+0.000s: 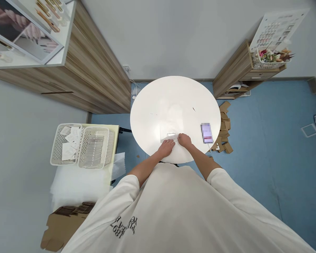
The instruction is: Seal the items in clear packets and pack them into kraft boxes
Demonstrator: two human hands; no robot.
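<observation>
Both hands are at the near edge of a round white table, on a thin translucent wrapping sheet (177,127) that almost blends into the tabletop. My left hand (166,147) lies over the sheet's near edge, with its fingers closed together on it. A ring shows on one finger. My right hand (184,140) is closed in a pinch on the sheet's right near corner. Between and just beyond the fingers, a small clear, shiny item (171,134) lies on the sheet; its kind is too small to make out. The near edge of the sheet looks lifted or folded.
A phone with a blurred screen (206,133) and a cable lies on the white table (158,95). To the left, a side table bears a basket of cards (52,151), a basket of clear cases (109,147) and stacked translucent sheets (79,184). Flattened cardboard (225,121) lies on the floor at right.
</observation>
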